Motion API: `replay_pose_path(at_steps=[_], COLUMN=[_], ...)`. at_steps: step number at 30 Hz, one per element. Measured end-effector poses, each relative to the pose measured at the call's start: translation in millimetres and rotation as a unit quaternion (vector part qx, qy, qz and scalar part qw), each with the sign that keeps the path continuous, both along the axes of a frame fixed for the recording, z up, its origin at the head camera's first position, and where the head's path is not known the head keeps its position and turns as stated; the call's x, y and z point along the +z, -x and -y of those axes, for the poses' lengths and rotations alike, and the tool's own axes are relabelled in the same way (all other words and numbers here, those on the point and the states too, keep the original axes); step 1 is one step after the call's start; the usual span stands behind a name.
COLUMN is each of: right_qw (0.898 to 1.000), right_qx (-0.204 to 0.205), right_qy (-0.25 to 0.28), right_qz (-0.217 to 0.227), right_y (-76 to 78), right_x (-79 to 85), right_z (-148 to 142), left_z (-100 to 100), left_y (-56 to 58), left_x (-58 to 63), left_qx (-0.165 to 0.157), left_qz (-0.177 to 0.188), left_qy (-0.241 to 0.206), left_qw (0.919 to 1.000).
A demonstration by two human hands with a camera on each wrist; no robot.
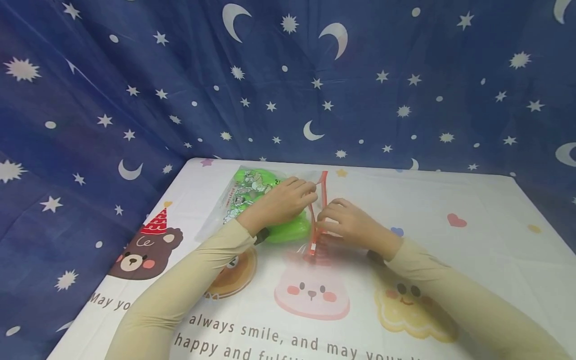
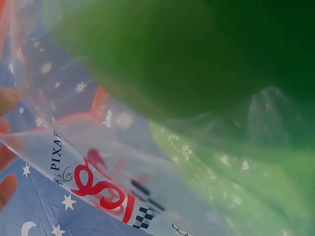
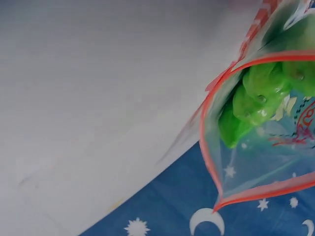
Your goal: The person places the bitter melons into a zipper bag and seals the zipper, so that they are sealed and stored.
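A clear printed zip bag [image 1: 213,218] lies towards the back of the table, its red zip edge [image 1: 324,187] facing right. Inside it are glossy, lumpy bright green things [image 1: 290,231]; their kind is unclear. My left hand [image 1: 285,200] reaches over the bag and holds its mouth edge; fingertips [image 2: 7,102] show at the left of the left wrist view. My right hand [image 1: 353,225] grips the zip edge from the right with bent fingers. Between the red rims [image 3: 205,132] the mouth gapes in the right wrist view. A slider [image 1: 312,247] hangs at its near end.
A white cloth with cartoon prints covers the table [image 1: 486,280]. Behind and to the left hangs a dark blue curtain [image 1: 369,120] with moons and stars. Small dark devices sit at both wrists.
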State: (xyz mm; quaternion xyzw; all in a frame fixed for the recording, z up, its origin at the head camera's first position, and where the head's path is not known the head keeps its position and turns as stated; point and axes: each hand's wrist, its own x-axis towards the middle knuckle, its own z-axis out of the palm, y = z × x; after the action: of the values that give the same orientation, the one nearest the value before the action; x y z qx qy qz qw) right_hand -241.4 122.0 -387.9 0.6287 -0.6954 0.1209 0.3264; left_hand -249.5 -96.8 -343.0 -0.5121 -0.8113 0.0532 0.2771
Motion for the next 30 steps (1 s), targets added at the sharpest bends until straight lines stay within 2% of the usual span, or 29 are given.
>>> replay_pose_path(at_steps=[2, 5, 8, 14, 19, 25, 30], right_qw=[1.000, 0.998, 0.997, 0.997, 0.998, 0.998, 0.998], right_qx=[0.023, 0.036, 0.029, 0.016, 0.011, -0.009, -0.013], right_qy=[-0.010, -0.043, -0.067, -0.068, -0.063, -0.064, -0.059], right_qz=[-0.011, -0.029, -0.037, -0.039, -0.030, -0.017, -0.021], right_y=[-2.7, -6.8, -10.5, -13.4, -11.5, -9.6, -8.5], right_x=[0.9, -1.0, -4.0, -4.5, -5.7, -6.8, -5.5], right_z=[1, 5, 8, 11, 14, 12, 11], left_z=[0, 0, 0, 3, 10, 14, 11], left_y=[0.1, 0.3, 0.5, -4.2, -20.2, -45.0, -55.2], left_x=[0.0, -0.5, -2.5, -4.9, -4.9, -11.6, -18.3], left_qx=[-0.001, -0.001, 0.001, 0.016, 0.017, -0.038, -0.047], left_qz=[0.001, 0.005, 0.017, 0.039, 0.041, 0.014, -0.007], left_qy=[-0.002, -0.002, 0.001, -0.003, -0.001, 0.022, 0.046], left_qw=[1.0000, 1.0000, 0.9999, 0.9991, 0.9990, 0.9989, 0.9978])
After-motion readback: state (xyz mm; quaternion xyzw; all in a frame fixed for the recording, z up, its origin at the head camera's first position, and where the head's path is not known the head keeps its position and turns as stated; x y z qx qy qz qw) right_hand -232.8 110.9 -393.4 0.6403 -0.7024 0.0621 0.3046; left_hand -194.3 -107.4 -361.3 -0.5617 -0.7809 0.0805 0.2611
